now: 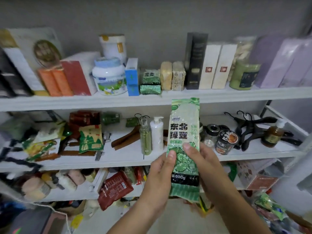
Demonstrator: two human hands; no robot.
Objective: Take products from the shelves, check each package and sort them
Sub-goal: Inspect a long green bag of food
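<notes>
A home storeroom: white shelves against a grey wall, crowded above the fingers with boxes and tins, left with snack packets, right with jars and hangers.

3 white shelves, boxes, jars, hangers

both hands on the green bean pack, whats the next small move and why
Probably turn the green bean pack over to check its back. The left hand and right hand grip its lower half, thumbs on the front, and only the printed front faces the camera.
</notes>
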